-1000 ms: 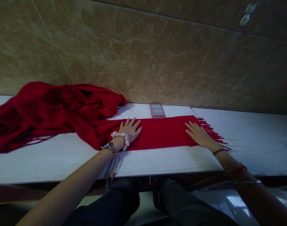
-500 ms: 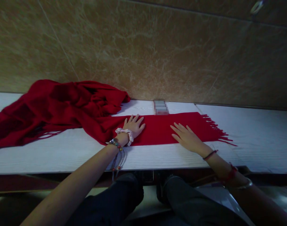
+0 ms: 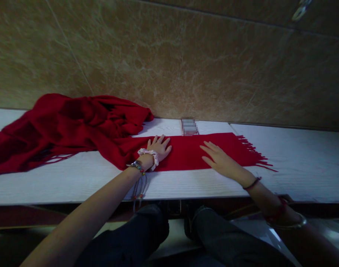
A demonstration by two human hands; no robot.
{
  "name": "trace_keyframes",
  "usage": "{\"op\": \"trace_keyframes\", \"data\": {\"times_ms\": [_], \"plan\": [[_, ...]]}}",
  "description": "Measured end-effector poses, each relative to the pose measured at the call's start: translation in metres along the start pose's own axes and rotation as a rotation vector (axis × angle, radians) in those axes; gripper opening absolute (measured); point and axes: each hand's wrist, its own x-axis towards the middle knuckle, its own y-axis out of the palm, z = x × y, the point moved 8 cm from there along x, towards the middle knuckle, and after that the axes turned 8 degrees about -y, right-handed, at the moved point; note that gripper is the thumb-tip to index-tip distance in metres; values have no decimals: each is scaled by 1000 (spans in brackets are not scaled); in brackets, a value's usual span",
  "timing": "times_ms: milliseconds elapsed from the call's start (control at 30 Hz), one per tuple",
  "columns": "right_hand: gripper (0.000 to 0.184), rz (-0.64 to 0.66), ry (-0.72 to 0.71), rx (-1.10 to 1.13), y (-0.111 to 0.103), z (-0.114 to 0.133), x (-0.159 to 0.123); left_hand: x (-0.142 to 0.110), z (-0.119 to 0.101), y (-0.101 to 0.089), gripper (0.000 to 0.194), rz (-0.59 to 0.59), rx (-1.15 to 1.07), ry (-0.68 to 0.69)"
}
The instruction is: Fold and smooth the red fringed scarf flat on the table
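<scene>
A red fringed scarf [image 3: 186, 152] lies along the white wood-grain table. Its right part is a flat, smooth strip ending in tassels; its left part is a loose, crumpled heap against the wall. My left hand [image 3: 159, 149] rests open on the strip beside the heap, fingers spread. Nearer the tassels, my right hand [image 3: 218, 157] is open too, palm down over the scarf, its fingers stretched out to the left. Neither hand grasps the cloth.
The white table [image 3: 75, 189] runs along a brown marbled wall [image 3: 169, 66]. A small blurred-out rectangular item [image 3: 189, 127] lies between scarf and wall. Below the table's front edge are my legs [image 3: 136, 237]. Something metallic [image 3: 300, 11] shows on the wall at upper right.
My right hand has shifted slightly, its fingers a little closer together. The left hand stays in place, and the scarf lies practically as before.
</scene>
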Motion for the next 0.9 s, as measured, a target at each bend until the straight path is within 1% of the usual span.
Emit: {"op": "trace_keyframes", "data": {"times_ms": [67, 133, 167, 233, 333, 467, 567, 633, 767, 900], "plan": [[45, -20, -132, 71, -3, 40, 17, 4, 0, -3, 49, 14, 32, 29], [43, -22, -208, 95, -1, 71, 28, 9, -1, -6, 48, 24, 70, 93], [41, -13, -238, 91, 2, 82, 31, 11, -1, -6, 49, 31, 87, 128], [38, 3, -279, 64, 9, 96, 33, 14, 2, -4, 50, 46, 111, 171], [34, 20, -303, 5, 14, 103, 33, 13, 9, 0, 50, 38, 121, 186], [33, 46, -353, -62, 10, 112, 34, 8, 10, 1, 48, 14, 90, 182], [33, 51, -396, -94, 4, 123, 33, 10, 10, -1, 49, 47, 58, 164], [33, 61, -391, -129, 2, 126, 33, 14, 10, -1, 50, 79, 48, 171], [33, 77, -365, -175, 0, 124, 35, 23, 8, -1, 50, 97, 48, 230], [29, 65, -344, -149, 4, 116, 40, 23, 8, 2, 49, 73, 44, 233]]}}
